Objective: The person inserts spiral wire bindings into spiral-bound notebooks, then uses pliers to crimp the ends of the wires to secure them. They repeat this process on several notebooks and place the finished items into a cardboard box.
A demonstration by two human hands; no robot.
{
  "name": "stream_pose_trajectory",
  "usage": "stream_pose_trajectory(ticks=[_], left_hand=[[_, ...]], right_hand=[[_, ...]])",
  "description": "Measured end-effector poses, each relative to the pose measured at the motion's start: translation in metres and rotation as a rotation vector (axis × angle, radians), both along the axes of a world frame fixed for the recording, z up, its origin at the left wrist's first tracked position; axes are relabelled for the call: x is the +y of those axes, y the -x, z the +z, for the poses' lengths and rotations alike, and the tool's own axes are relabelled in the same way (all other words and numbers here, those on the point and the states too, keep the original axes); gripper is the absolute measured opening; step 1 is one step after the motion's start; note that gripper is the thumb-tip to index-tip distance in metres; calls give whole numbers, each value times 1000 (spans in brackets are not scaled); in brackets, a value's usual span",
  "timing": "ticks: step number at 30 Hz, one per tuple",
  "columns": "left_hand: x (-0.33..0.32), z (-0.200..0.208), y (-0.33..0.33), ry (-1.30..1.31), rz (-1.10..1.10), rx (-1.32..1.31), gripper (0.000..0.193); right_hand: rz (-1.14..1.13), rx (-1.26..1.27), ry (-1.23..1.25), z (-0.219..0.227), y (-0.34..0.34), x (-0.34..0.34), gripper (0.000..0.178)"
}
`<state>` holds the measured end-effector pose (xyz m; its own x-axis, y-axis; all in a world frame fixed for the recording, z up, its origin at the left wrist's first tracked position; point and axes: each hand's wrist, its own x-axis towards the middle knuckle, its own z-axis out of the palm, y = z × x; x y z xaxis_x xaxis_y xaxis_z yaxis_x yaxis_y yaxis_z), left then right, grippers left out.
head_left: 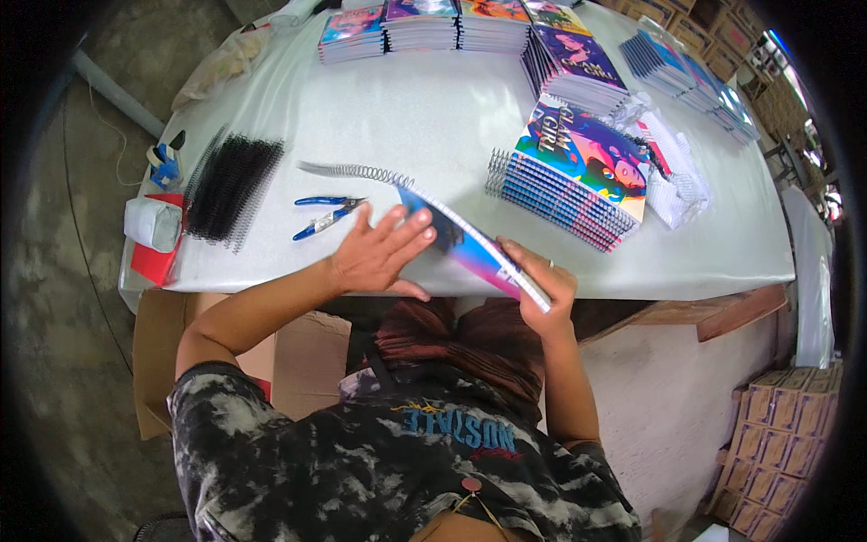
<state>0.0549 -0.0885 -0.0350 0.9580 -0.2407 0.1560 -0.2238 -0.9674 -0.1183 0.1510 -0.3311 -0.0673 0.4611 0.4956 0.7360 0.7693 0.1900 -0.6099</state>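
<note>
My right hand [549, 282] grips the near end of a notebook [479, 257] with a blue and pink cover, held on edge at a slant above the table's front. A spiral binding coil [361, 172] runs along its spine and sticks out past the far end, over the table. My left hand [386, 248] is spread flat beside the cover, fingers apart, holding nothing. Blue-handled pliers [330, 214] lie just beyond that hand. Farther left is a heap of loose black spiral coils [233, 185].
Stacked spiral notebooks [573, 172] stand right of the work, with crumpled white plastic [673, 172] beside them. More notebook stacks [420, 25] line the table's far side. A white-wrapped bundle on red [153, 226] and a blue tape dispenser [164, 167] sit at the left edge. Cartons [777, 434] are piled lower right.
</note>
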Motion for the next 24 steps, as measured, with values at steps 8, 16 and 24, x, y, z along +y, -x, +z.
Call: stream_pose_trajectory(ticks=[8,16,24], left_hand=[[29,-102,11,190,-31,-467,119],[8,-91,32,33,-13,-374,120],[12,-75,6,314,-186,-761,113]], right_hand=[[21,-30,-73,-12,8,5,26],[107,-115,-78,0,7,11,30],[125,-120,-49,-1,12,12,31]])
